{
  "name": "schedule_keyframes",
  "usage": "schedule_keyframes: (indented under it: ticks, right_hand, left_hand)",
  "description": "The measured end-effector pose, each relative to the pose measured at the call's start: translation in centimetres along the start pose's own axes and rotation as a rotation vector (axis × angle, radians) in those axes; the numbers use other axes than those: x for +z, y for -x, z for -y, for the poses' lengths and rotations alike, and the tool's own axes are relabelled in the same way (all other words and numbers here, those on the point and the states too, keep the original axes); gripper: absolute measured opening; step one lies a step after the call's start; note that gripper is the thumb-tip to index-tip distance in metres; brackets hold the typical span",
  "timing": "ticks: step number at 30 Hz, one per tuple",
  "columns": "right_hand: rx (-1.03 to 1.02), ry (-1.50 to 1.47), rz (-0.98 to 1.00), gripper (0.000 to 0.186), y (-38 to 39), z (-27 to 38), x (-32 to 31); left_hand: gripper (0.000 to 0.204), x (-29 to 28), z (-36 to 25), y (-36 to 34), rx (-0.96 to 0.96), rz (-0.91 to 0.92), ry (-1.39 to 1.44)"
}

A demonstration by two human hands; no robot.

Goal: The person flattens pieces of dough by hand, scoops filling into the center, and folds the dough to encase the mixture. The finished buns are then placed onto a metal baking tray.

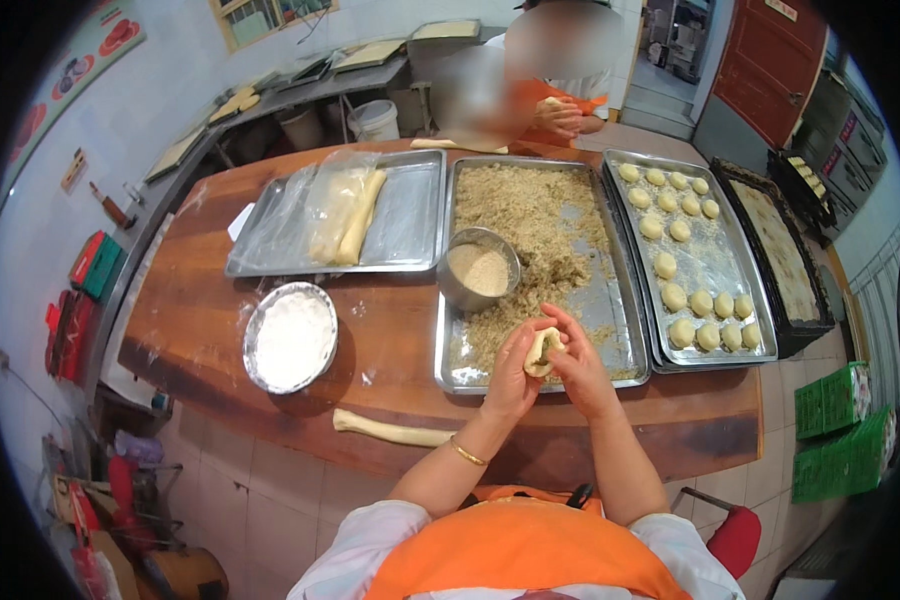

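Nearest to the camera was the orange apron (520,555) of the person, and in front of it both hands came together. The left hand (513,372), with a golden bangle (468,452) at its wrist, was curled around a small dough wrapper (540,352). The right hand (582,372) gripped the same wrapper from the other side, its thumb at the open mouth. Thus both hands were closed on the dough, which appeared over the near part of a metal tray (604,285) of crumbly brown filling (530,205).

Just beyond the grip, to the left, a steel bowl (459,292) with pale crumbs stood in this tray. To the right of the grip, round dough balls (703,303) lay in rows on another tray (715,262). Left of the grip were a bowl of white flour (292,335) and, nearer to the body, a dough roll (392,430) on the wooden table (195,245). Far beyond the grip, a co-worker's hands (560,117) were held together.
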State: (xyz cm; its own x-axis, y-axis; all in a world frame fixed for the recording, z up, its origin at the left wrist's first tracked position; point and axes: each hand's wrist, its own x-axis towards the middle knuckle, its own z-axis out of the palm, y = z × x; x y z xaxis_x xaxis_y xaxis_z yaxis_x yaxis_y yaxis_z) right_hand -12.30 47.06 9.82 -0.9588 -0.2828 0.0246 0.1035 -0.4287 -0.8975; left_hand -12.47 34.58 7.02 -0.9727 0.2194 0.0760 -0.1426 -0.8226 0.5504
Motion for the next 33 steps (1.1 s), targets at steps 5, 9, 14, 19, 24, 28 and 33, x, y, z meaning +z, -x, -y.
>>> schedule_keyframes:
  ticks: [5,9,14,19,24,28,33]
  right_hand:
    - [0.020,0.311,-0.026,0.059,0.5,-1.7,1.3]
    - [-0.176,0.322,-0.110,0.056,0.1,-3.2,1.4]
    - [0.062,-0.054,-0.085,0.059,0.7,0.0,1.3]
    - [0.139,-0.047,-0.007,0.060,0.6,-1.4,1.4]
    - [0.001,0.183,-0.032,0.054,0.2,-3.7,1.1]
    - [0.051,0.095,-0.019,0.053,0.3,-1.8,0.8]
    - [0.087,0.124,0.050,0.057,0.7,-0.5,0.9]
  left_hand:
    - [0.018,-0.2,0.3,0.2,0.005,-0.224,-0.081]
    - [0.017,-0.9,0.9,-0.2,-0.033,-0.176,-0.067]
    - [0.023,0.8,-1.4,0.8,-0.115,0.026,-0.053]
    - [0.025,-1.7,0.3,1.2,-0.085,-0.046,-0.036]
    - [0.028,-1.5,0.7,1.1,-0.091,-0.192,-0.193]
    - [0.035,-1.2,-1.1,1.1,-0.242,0.056,-0.046]
    - [0.033,-1.1,-1.2,1.1,-0.210,0.038,-0.091]
